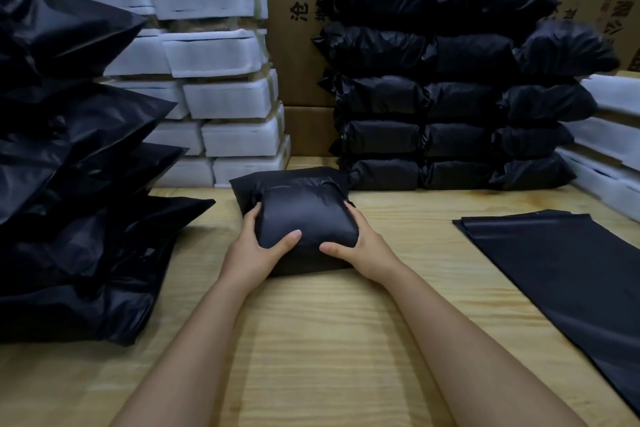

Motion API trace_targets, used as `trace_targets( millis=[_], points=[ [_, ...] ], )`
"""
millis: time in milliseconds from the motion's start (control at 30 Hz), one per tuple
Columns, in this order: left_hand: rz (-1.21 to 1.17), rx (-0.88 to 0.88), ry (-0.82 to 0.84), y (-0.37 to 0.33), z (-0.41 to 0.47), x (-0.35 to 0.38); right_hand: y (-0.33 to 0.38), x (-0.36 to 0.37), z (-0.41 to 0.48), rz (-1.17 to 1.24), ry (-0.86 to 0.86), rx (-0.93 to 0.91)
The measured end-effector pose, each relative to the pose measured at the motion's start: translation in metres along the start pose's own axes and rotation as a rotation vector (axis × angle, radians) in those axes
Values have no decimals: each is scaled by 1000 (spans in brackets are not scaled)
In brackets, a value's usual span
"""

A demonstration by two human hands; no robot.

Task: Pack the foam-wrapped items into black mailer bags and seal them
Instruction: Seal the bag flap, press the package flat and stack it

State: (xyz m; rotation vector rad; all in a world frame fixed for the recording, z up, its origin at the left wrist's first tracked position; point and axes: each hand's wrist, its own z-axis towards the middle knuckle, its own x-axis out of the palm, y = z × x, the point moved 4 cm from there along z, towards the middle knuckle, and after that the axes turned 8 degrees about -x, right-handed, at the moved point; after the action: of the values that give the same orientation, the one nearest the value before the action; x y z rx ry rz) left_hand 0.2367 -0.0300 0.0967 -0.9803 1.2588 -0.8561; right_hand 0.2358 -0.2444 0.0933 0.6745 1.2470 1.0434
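Observation:
A filled black mailer bag (304, 211) lies on the wooden table (332, 340) in the middle of the view, bulging around the item inside. My left hand (258, 246) grips its left side, thumb on top. My right hand (360, 243) grips its right side the same way. The bag's loose end spreads flat behind the bulge. Foam-wrapped items (221, 97) are stacked in white piles at the back left. A stack of flat empty black mailer bags (561, 263) lies on the table to the right.
Packed black parcels (443, 97) are piled in rows at the back right. Loose black bags (69, 184) are heaped high on the left. More white foam pieces (609, 135) sit at the far right. Cardboard boxes (298, 28) form the back wall.

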Motion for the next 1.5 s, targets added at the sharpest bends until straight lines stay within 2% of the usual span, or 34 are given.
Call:
trace_targets(
  millis=[500,667,900,967,1033,1133,1200,1333,1500],
  points=[
    [-14,53,93,-8,74,31,-29,-19,44,-55,-152,11],
    [-48,73,55,-8,81,39,-31,-22,56,-55,-129,22],
    [-40,70,82,-9,100,38,-28,-19,65,-131,-188,44],
    [-52,73,54,-9,103,39,-24,-17,64,-235,-284,2],
    [-56,77,11,-10,105,41,-15,-13,60,-453,-383,-70],
    [-45,76,-68,-11,106,41,-9,-6,61,-794,-369,-174],
    [-3,58,-126,-11,105,43,-15,-5,69,-877,-290,-133],
    [146,52,-227,-16,90,52,-20,-6,80,-825,-251,-33],
    [587,-91,-198,-4,60,64,-15,-3,86,-919,-276,-13]
  ],
)
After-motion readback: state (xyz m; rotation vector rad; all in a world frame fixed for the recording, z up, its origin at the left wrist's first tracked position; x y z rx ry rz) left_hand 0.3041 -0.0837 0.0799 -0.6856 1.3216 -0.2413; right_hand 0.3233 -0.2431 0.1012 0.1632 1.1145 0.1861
